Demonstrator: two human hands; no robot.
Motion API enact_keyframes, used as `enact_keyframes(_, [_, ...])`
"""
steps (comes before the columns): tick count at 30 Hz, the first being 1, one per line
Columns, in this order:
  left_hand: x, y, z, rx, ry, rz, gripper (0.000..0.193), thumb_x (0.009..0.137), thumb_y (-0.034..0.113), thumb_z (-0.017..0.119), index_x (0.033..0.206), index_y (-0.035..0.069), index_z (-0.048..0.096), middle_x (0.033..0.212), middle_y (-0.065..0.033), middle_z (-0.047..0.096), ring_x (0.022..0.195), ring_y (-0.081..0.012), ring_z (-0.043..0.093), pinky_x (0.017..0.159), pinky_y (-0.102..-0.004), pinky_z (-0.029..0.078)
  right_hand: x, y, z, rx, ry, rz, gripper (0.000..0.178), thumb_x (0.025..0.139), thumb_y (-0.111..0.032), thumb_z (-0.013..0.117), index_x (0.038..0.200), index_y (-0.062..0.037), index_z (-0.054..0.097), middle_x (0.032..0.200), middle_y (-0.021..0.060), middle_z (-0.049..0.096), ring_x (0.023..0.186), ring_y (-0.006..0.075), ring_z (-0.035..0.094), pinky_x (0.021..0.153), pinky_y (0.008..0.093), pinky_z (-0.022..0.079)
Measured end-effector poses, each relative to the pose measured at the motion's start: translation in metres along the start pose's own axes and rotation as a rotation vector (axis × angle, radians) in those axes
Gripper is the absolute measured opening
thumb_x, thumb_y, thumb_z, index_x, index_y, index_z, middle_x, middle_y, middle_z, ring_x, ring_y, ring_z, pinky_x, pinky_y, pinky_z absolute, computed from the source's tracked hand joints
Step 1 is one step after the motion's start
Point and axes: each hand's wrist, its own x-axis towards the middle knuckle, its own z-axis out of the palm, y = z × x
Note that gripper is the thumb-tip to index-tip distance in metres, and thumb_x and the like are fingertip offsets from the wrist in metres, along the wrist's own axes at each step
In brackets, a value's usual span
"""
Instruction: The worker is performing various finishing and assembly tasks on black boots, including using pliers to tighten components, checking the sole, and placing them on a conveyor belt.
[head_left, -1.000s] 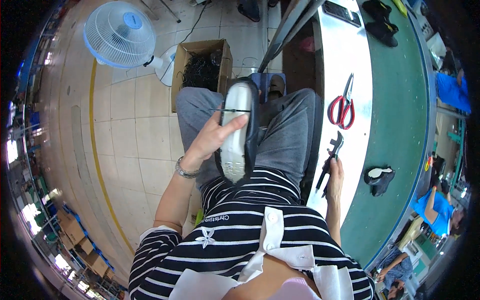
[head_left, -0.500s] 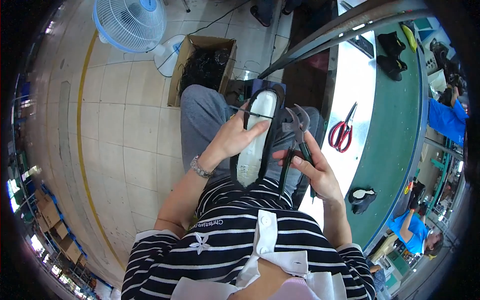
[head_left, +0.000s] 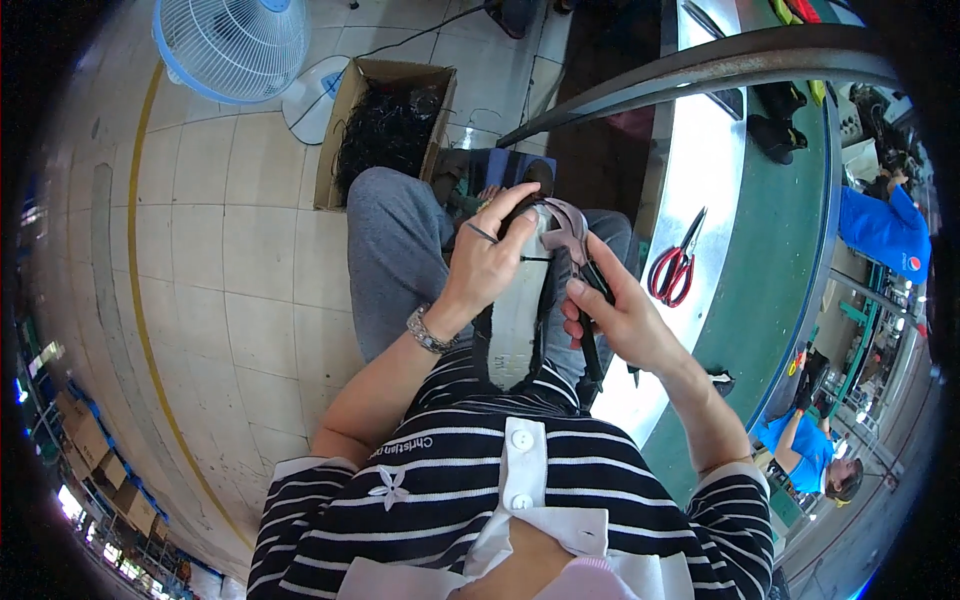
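A black shoe upper [head_left: 512,340] lies over my lap with its white underside facing up; a dark cord crosses it. My left hand [head_left: 488,258] grips its toe end, fingers over the far edge and thumb on the white face. In my right hand [head_left: 612,312] is a pair of pincers [head_left: 568,232] with dark handles. Their metal jaws are at the right edge of the toe; whether they have caught the material, I cannot tell. To the right, red-handled scissors [head_left: 672,272] lie on the white bench [head_left: 697,170].
A green belt [head_left: 775,235] runs beside the bench, with black shoes [head_left: 775,135] on it. A metal bar [head_left: 690,80] slants across the upper right. Ahead stand a cardboard box [head_left: 330,180] of black strands and a fan [head_left: 235,50]. Two people in blue [head_left: 880,225] work at far right.
My left hand has moved up to the toe end. The pincers have swung left and up from beside the shoe upper to its toe edge.
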Motion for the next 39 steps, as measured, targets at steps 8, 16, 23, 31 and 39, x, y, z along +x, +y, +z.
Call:
enact_keyframes(8, [-0.002, -0.002, 0.0, -0.074, -0.004, -0.032, 0.032, 0.091, 0.012, 0.058, 0.121, 0.002, 0.061, 0.105, -0.0079, 0.066, 0.089, -0.0104, 0.06, 0.079, -0.0246, 0.047, -0.004, 0.021, 0.019, -0.332, 0.234, -0.127, 0.059, 0.1, -0.012, 0.046, 0.15, -0.0053, 0.016, 0.074, 0.006, 0.058, 0.063, 0.0137, 0.059, 0.06, 0.0283, 0.05])
enact_keyframes(16, [-0.001, 0.007, -0.004, 0.042, 0.042, -0.086, 0.031, 0.088, 0.015, 0.064, 0.116, 0.002, 0.066, 0.1, -0.0079, 0.069, 0.081, -0.0064, 0.06, 0.07, -0.0207, 0.047, -0.019, -0.017, -0.003, -0.682, 0.122, -0.119, 0.058, 0.097, -0.012, 0.05, 0.148, -0.009, 0.021, 0.069, 0.0153, 0.066, 0.065, 0.0291, 0.069, 0.057, 0.0362, 0.053])
enact_keyframes(23, [0.0, 0.009, -0.003, 0.107, -0.009, -0.049, 0.031, 0.088, 0.014, 0.064, 0.116, 0.003, 0.066, 0.098, -0.0086, 0.071, 0.078, -0.0051, 0.059, 0.069, -0.0209, 0.047, 0.014, 0.012, 0.012, -1.104, 0.495, -0.287, 0.065, 0.094, -0.014, 0.053, 0.149, -0.0185, 0.019, 0.074, 0.0205, 0.064, 0.057, 0.0326, 0.065, 0.05, 0.0418, 0.053])
enact_keyframes(31, [0.0, -0.006, -0.012, 0.06, -0.024, 0.032, 0.032, 0.088, 0.013, 0.064, 0.118, 0.004, 0.065, 0.097, -0.008, 0.071, 0.077, -0.0043, 0.056, 0.069, -0.0203, 0.045, 0.008, 0.004, 0.015, -0.894, 0.621, -0.638, 0.068, 0.092, -0.014, 0.054, 0.149, -0.0183, 0.018, 0.071, 0.0198, 0.065, 0.057, 0.0339, 0.065, 0.05, 0.044, 0.053])
enact_keyframes(39, [0.003, 0.004, -0.01, 0.08, -0.091, 0.085, 0.033, 0.089, 0.008, 0.061, 0.122, 0.005, 0.064, 0.098, -0.001, 0.067, 0.08, -0.0054, 0.055, 0.073, -0.0201, 0.046, -0.007, -0.012, 0.016, -0.93, 0.636, -0.745, 0.07, 0.089, -0.012, 0.055, 0.15, -0.0162, 0.02, 0.068, 0.0172, 0.065, 0.057, 0.0323, 0.065, 0.049, 0.0405, 0.051])
